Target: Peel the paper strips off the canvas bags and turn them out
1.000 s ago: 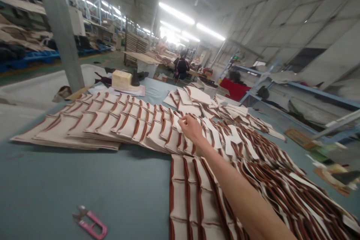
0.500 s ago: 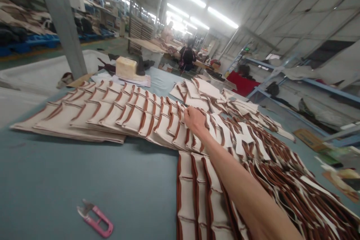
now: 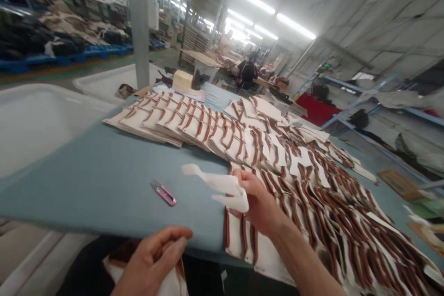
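Observation:
My right hand [image 3: 258, 201] is closed on a curled white strip [image 3: 222, 185], paper-like and irregular in outline, above the table's front edge. Low in the view, my left hand [image 3: 156, 259] has its thumb and fingers drawn together over a cream fabric piece with brown edging [image 3: 173, 282] at my lap. The hand hides much of that piece. Pink-handled thread snips [image 3: 163, 193] lie on the blue-green tabletop [image 3: 104, 171], left of the white strip. A fanned row of cream, brown-edged fabric pieces [image 3: 194, 122] runs across the table behind my hands.
More brown-edged pieces [image 3: 333, 222] are packed upright along the right side. White strips [image 3: 301, 159] lie on them. A yellow block [image 3: 182, 82] sits at the far end. White bins [image 3: 45, 120] stand left, beside a grey post [image 3: 137, 27]. A person [image 3: 248, 71] sits beyond the table.
My right hand has come back from the fabric row towards me and now holds a white strip. My left hand and the fabric piece at my lap have come into view.

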Action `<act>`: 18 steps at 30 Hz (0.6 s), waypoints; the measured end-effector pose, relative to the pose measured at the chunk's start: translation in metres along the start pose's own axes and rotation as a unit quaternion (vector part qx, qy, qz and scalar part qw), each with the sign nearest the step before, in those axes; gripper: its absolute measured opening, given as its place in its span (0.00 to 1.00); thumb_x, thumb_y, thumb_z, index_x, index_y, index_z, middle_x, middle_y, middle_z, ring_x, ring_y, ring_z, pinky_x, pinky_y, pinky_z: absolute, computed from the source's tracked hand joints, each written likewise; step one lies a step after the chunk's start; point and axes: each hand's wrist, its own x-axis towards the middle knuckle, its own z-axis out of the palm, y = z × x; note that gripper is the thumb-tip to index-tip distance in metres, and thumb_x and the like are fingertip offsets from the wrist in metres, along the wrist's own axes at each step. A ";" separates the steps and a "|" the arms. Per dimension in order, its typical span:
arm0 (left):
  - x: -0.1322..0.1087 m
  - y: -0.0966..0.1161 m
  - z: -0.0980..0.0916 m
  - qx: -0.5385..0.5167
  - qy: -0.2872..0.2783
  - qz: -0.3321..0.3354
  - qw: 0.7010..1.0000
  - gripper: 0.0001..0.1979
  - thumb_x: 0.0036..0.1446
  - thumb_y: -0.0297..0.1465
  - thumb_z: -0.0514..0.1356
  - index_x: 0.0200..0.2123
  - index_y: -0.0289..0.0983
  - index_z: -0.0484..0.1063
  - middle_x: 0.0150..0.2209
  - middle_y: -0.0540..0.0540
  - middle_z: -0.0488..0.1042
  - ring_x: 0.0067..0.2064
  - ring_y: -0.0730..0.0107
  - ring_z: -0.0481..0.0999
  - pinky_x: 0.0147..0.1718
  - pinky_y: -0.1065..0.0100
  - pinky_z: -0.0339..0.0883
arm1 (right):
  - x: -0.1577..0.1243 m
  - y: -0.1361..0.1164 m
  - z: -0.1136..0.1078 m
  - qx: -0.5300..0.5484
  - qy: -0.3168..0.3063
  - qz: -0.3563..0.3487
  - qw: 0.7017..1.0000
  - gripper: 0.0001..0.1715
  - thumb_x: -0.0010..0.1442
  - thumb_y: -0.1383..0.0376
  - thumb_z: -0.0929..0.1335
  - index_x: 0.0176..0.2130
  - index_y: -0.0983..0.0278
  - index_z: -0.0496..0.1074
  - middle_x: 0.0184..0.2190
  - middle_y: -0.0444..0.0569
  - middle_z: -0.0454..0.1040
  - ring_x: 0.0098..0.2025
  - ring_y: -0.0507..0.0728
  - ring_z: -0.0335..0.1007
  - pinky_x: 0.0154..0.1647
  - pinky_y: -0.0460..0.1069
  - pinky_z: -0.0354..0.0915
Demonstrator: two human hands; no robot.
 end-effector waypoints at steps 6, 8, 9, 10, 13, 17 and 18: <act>-0.043 0.007 0.001 -0.179 -0.105 -0.001 0.978 0.31 0.56 0.49 0.75 0.56 0.37 0.85 0.45 0.42 0.88 0.42 0.56 0.85 0.43 0.65 0.78 | -0.084 0.046 0.049 0.205 -0.058 0.064 0.975 0.29 0.56 0.45 0.79 0.28 0.59 0.65 0.21 0.37 0.62 0.20 0.49 0.51 0.20 0.43 0.56; -0.056 0.005 -0.002 -0.244 -0.112 -0.035 0.963 0.33 0.53 0.49 0.77 0.57 0.37 0.84 0.45 0.41 0.88 0.40 0.56 0.85 0.41 0.66 0.78 | -0.103 0.063 0.051 0.214 -0.033 0.062 0.974 0.28 0.57 0.45 0.79 0.28 0.59 0.66 0.21 0.37 0.60 0.21 0.49 0.49 0.22 0.44 0.55; -0.060 0.004 -0.002 -0.261 -0.114 -0.048 0.957 0.33 0.53 0.48 0.78 0.57 0.37 0.84 0.42 0.42 0.88 0.37 0.59 0.85 0.39 0.67 0.77 | -0.111 0.070 0.051 0.212 -0.021 0.062 0.975 0.28 0.57 0.45 0.79 0.29 0.59 0.66 0.22 0.37 0.60 0.22 0.50 0.49 0.23 0.44 0.55; -0.064 0.002 -0.002 -0.270 -0.116 -0.054 0.954 0.33 0.53 0.48 0.78 0.57 0.37 0.84 0.39 0.43 0.87 0.33 0.61 0.83 0.36 0.68 0.77 | -0.119 0.078 0.051 0.207 -0.011 0.062 0.976 0.28 0.58 0.45 0.79 0.29 0.59 0.67 0.22 0.37 0.60 0.22 0.50 0.48 0.23 0.44 0.54; -0.071 -0.002 0.001 -0.262 -0.111 -0.045 0.958 0.32 0.54 0.51 0.77 0.54 0.34 0.85 0.34 0.44 0.85 0.28 0.65 0.80 0.34 0.68 0.76 | -0.136 0.094 0.054 0.192 0.004 0.066 0.979 0.28 0.58 0.44 0.79 0.29 0.59 0.68 0.22 0.38 0.60 0.24 0.51 0.48 0.25 0.45 0.55; -0.076 -0.003 0.003 -0.196 -0.080 -0.029 0.977 0.29 0.58 0.55 0.75 0.44 0.33 0.86 0.33 0.42 0.86 0.30 0.64 0.81 0.31 0.71 0.74 | -0.152 0.105 0.060 0.200 0.026 0.067 0.977 0.31 0.56 0.42 0.79 0.29 0.59 0.65 0.25 0.42 0.66 0.26 0.53 0.56 0.29 0.46 0.60; -0.079 -0.001 0.002 -0.165 -0.076 -0.014 0.983 0.28 0.60 0.55 0.74 0.41 0.33 0.86 0.32 0.43 0.85 0.29 0.65 0.79 0.30 0.71 0.74 | -0.154 0.106 0.059 0.183 0.018 0.068 0.980 0.31 0.57 0.40 0.79 0.29 0.59 0.66 0.25 0.42 0.68 0.27 0.53 0.59 0.29 0.47 0.62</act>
